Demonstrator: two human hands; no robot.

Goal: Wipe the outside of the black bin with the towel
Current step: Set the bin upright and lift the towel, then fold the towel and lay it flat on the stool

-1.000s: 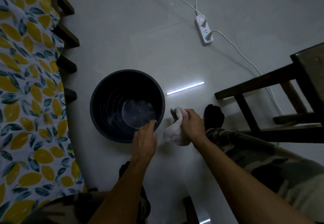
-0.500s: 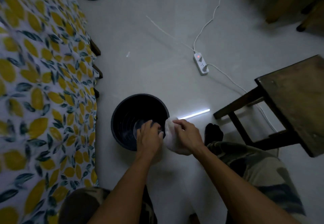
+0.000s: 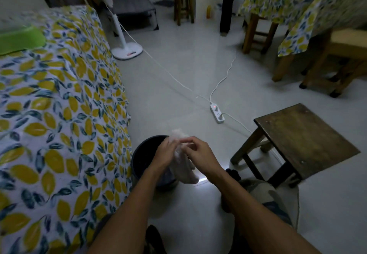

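Both my hands hold the towel (image 3: pixel 183 161) above the bin (image 3: pixel 142 157): left hand (image 3: pixel 165 152) gripping at nine o'clock, right hand (image 3: pixel 198 152) pinching its three o'clock side. The towel hangs over the bin's rim.

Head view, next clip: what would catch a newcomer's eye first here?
Likely the lemon-print cloth filling the left side, the brightest pattern in a dim room. Next, at lower centre, both hands hold a white towel over the black bin on the floor: left hand and right hand meet on it. A dark wooden stool stands to the right, with a power strip beyond.
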